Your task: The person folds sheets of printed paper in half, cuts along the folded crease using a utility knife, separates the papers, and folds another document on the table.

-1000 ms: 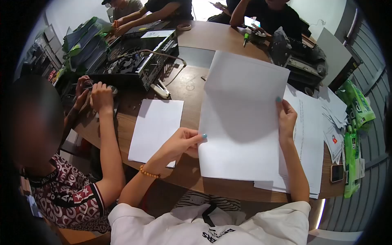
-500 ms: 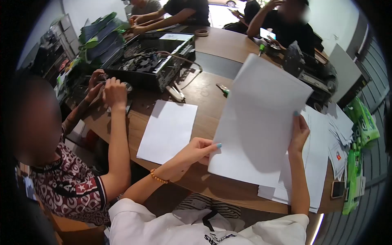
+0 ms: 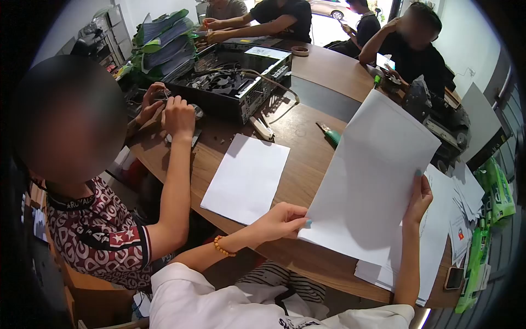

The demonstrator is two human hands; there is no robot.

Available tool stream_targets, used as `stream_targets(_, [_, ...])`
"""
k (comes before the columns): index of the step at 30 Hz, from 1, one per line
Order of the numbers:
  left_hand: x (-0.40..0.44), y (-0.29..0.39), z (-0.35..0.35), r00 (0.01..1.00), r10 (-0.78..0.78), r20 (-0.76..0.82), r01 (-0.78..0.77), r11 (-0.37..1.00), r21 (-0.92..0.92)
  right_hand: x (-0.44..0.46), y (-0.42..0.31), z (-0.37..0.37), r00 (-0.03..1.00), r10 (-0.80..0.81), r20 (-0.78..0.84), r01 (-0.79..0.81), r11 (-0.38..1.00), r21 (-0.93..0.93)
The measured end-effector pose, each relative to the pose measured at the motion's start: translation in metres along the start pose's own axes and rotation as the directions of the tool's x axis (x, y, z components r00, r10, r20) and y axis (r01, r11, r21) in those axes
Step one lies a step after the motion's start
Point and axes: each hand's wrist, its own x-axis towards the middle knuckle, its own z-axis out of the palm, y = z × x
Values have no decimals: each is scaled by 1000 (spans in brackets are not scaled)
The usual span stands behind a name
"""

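Raised over the table's near edge is a large white sheet of paper (image 3: 368, 181), held at both sides; whether it is one sheet or several I cannot tell. My left hand (image 3: 284, 221) pinches its lower left corner, thumb on the front. On the right edge, my right hand (image 3: 418, 198) grips it with the thumb in front and fingers behind. To the left, a white paper stack (image 3: 246, 180) lies flat on the wooden table. More printed papers (image 3: 434, 230) lie under and beside my right forearm, partly hidden by the raised paper.
An opened computer case (image 3: 230, 82) stands at the back left. Beside me a co-worker's hands (image 3: 174, 115) handle a small part. A white stapler-like tool (image 3: 262, 129) and a green-handled tool (image 3: 331, 135) lie mid-table. A phone (image 3: 453, 278) and green packages (image 3: 482, 241) are at right.
The camera view has shifted, so the scene sits farther right and slightly lower. Both my hands still hold the paper in much the same pose.
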Motion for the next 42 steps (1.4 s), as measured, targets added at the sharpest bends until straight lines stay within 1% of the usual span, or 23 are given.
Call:
stream_targets(1, [-1, 1, 2, 1000, -1, -3, 1, 1000, -1, 1, 0, -1, 1000, 8, 11, -8, 1000, 10])
stream_targets(3, [-3, 6, 10, 987, 75, -139, -69, 996, 48, 3, 2, -2, 1000, 6, -1, -6, 1000, -13])
stream_targets(4, [-2, 3, 11, 987, 74, -139, -68, 997, 47, 3, 2, -3, 1000, 2, -15, -2, 999, -38])
stream_targets(6, [1, -6, 12, 989, 117, -90, -125, 988, -90, 2, 0, -2, 1000, -13, -29, 12, 999, -36])
stream_targets(7, [1, -8, 12, 989, 115, -89, -123, 988, -91, 2, 0, -2, 999, -27, -41, 26, 999, -36])
stream_targets(10, [-2, -8, 10, 996, 63, -70, -71, 990, -123, 4, 4, -7, 999, -47, 7, 47, 998, -34])
stream_targets(13, [-7, 3, 10, 994, 29, -104, -35, 998, -54, 3, 1, -6, 1000, -7, -6, 7, 1000, -20])
stream_targets(15, [-11, 6, 8, 994, -98, -41, 95, 993, -68, 2, 3, -6, 1000, 17, -24, -18, 1000, -19])
stream_targets(16, [-12, 4, 7, 994, -99, -41, 96, 993, -67, 1, 4, -6, 998, 43, -41, -44, 999, -19])
stream_targets(21, [-25, 4, 3, 993, -114, -34, 118, 975, 186, -6, 1, 4, 993, 109, -40, -109, 994, 9])
stream_targets(22, [-27, 7, 2, 993, -112, -38, 118, 975, 186, -7, -1, 5, 993, 120, -25, -120, 993, 5])
stream_targets(24, [-30, 14, -3, 998, 40, 55, -63, 851, 521, -8, -6, 1, 993, 115, 26, -115, 993, 0])
stream_targets(25, [-28, 15, -5, 998, 40, 50, -61, 851, 521, -9, -9, 0, 991, 109, 73, -109, 994, -4])
stream_targets(26, [-23, 16, -7, 969, 243, -43, -193, 855, 482, -10, -12, 2, 991, 109, 78, -110, 994, -1])
stream_targets(27, [-17, 19, -8, 892, 429, -144, -325, 829, 456, -12, -17, 4, 988, 115, 105, -115, 993, -5])
stream_targets(29, [-1, 38, -11, 828, 509, -234, -447, 852, 273, -17, -24, 10, 983, 121, 138, -121, 993, -7])
stream_targets(30, [3, 48, -15, 826, 510, -240, -446, 852, 275, -19, -28, 13, 980, 101, 171, -97, 995, -35])
stream_targets(32, [9, 64, -21, 902, 320, -289, -312, 947, 76, -24, -37, 18, 975, 80, 206, -69, 996, -61])
stream_targets(34, [13, 63, -27, 897, 325, -299, -317, 945, 77, -29, -44, 19, 974, 19, 225, 3, 995, -96])
stream_targets(36, [15, 63, -28, 895, 327, -304, -318, 945, 81, -30, -46, 14, 969, 0, 249, 19, 997, -73])
stream_targets(39, [14, 60, -24, 863, 388, -323, -394, 918, 48, -30, -43, 9, 963, -16, 268, 32, 998, -55])
stream_targets(41, [12, 62, -27, 899, 381, -218, -383, 923, 34, -31, -43, 8, 965, -15, 262, 31, 998, -57])
stream_targets(42, [12, 62, -29, 899, 380, -218, -383, 923, 35, -31, -43, 8, 961, -13, 275, 32, 998, -63])
